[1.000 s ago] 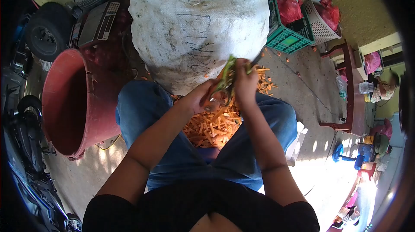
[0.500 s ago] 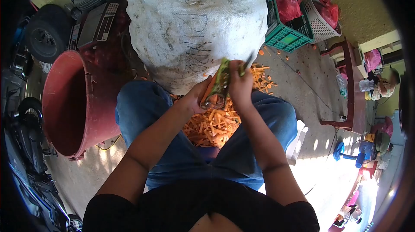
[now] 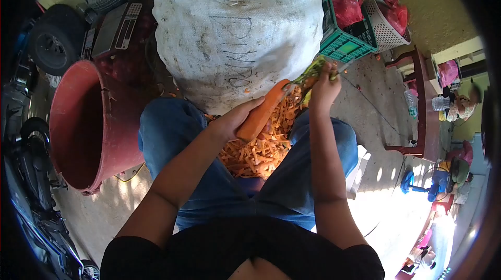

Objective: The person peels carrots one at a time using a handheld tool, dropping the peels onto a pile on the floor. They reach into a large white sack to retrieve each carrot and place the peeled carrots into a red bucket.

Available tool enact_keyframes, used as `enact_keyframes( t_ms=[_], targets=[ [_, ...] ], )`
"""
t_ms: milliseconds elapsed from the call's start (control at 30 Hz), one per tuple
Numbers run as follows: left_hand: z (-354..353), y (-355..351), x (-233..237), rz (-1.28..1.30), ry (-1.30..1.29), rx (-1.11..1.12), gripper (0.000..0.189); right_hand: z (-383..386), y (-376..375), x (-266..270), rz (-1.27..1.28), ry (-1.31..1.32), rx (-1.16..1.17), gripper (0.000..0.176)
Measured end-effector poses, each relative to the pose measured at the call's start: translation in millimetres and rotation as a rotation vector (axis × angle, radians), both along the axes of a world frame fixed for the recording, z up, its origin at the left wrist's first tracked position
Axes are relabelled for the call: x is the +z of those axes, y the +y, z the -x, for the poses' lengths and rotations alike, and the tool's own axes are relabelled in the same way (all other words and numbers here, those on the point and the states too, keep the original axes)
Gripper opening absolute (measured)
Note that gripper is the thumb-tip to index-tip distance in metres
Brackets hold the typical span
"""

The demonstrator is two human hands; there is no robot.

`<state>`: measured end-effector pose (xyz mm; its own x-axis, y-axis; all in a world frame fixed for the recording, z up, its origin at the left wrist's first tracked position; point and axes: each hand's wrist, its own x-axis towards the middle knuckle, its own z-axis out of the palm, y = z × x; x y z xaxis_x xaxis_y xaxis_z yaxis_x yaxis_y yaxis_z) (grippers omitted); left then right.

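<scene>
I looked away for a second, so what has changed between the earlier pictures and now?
The right hand has moved to the right and forward, carrying the green tool from over the carrot to around its far end, leaving more of the carrot in view. Nothing was visibly let go. The left hand still holds the carrot; the white sack and red bin stayed put.
</scene>
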<state>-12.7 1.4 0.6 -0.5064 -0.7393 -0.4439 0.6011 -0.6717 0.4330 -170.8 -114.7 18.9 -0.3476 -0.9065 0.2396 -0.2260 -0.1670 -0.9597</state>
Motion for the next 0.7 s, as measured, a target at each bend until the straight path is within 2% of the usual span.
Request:
enact_keyframes(
  t_ms=[100,167,233,333,400,433,500,533,600,633,700],
  targets=[
    [1,-5,-17,0.024,0.009,0.112,0.036,-30,38,16,-0.183,-0.048,0.31,0.023],
    [2,-3,1,-0.07,-0.012,0.192,0.035,-44,56,3,-0.048,0.106,0.496,0.023],
    [1,-2,5,-0.165,-0.037,0.271,0.033,-54,73,10,0.066,0.304,0.476,0.022],
    [-2,-3,2,-0.149,-0.034,0.252,0.034,-49,59,-2,0.037,0.232,0.389,0.022],
    [-2,-3,6,-0.074,-0.236,0.033,0.038,-35,40,0,-0.016,0.179,0.345,0.022],
    [-3,0,9,-0.072,-0.231,0.031,0.038,-21,23,3,-0.006,0.184,0.2,0.022],
    [-5,7,13,0.023,-0.192,-0.123,0.041,5,-5,7,0.017,0.188,-0.09,0.024],
    [-5,9,11,0.024,-0.192,-0.123,0.041,16,-12,9,0.017,0.188,-0.09,0.024],
    [-5,10,6,-0.014,-0.136,-0.068,0.041,27,-20,17,0.047,-0.074,-0.159,0.025],
    [-4,7,7,-0.012,-0.133,-0.069,0.041,24,-15,20,0.049,-0.071,-0.16,0.025],
    [-4,3,9,-0.112,-0.263,0.017,0.04,6,6,24,0.174,0.124,-0.02,0.021]
  ],
)
